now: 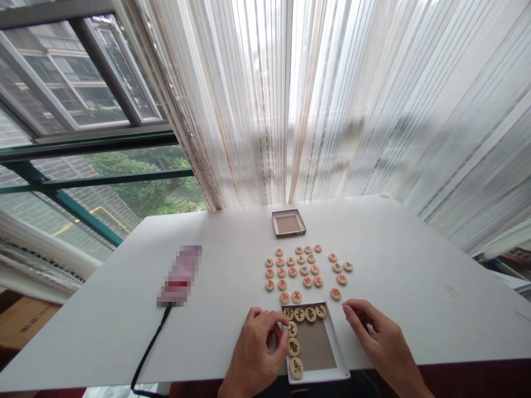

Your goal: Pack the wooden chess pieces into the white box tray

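A shallow open box (342, 365) sits at the table's near edge, with round wooden xiangqi pieces bearing black characters along its far and left sides. My left hand (261, 348) reaches over the box's left wall. Its thumb and index finger close on the edge of a xiangqi piece (292, 329) in the left column. Just right of the box, my right hand (379, 342) is curled, thumb and index fingertips close together, and no piece shows in it. Beyond the box lie loose red and black pieces (292, 271), face up.
A second shallow tray, like a box lid (289, 210), stands farther back on the white table (224, 265). On the left lies a blurred pinkish object (180, 276) with a black cord (151, 345) running off the near edge. Curtains (332, 110) hang behind the table.
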Demonstrator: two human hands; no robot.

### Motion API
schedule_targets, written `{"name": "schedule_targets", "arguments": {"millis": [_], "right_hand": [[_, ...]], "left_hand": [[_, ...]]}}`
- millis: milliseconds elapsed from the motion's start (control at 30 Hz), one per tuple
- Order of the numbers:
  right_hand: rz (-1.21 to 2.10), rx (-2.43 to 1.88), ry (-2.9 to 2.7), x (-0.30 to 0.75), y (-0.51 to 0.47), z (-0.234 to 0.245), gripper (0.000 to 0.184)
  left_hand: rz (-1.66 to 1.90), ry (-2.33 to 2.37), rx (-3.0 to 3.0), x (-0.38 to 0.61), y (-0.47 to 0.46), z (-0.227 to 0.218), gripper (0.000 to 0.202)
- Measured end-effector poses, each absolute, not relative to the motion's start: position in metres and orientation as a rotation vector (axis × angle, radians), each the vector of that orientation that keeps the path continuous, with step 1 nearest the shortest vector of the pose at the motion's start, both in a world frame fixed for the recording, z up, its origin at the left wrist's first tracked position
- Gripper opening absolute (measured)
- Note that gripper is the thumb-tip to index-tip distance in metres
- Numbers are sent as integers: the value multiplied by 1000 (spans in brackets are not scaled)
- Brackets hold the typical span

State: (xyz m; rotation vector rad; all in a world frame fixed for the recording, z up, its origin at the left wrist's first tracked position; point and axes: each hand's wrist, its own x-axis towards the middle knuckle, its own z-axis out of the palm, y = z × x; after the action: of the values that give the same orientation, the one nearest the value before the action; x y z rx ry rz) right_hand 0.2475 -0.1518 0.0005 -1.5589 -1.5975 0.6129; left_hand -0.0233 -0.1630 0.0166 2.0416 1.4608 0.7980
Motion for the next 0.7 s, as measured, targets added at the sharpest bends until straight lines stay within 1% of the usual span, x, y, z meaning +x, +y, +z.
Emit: {"name": "schedule_targets", "arguments": {"millis": [233,500,700], "right_hand": [[649,-1474,-1626,238,-150,6,36],[668,-1380,-1824,241,-150,-9,25],[647,-1366,-1822,241,-151,-8,25]], "left_hand": [[780,1488,2034,-23,-163,16,11],[804,1502,2037,-22,-163,17,11],[874,1542,1988,-23,-163,10,10]]}}
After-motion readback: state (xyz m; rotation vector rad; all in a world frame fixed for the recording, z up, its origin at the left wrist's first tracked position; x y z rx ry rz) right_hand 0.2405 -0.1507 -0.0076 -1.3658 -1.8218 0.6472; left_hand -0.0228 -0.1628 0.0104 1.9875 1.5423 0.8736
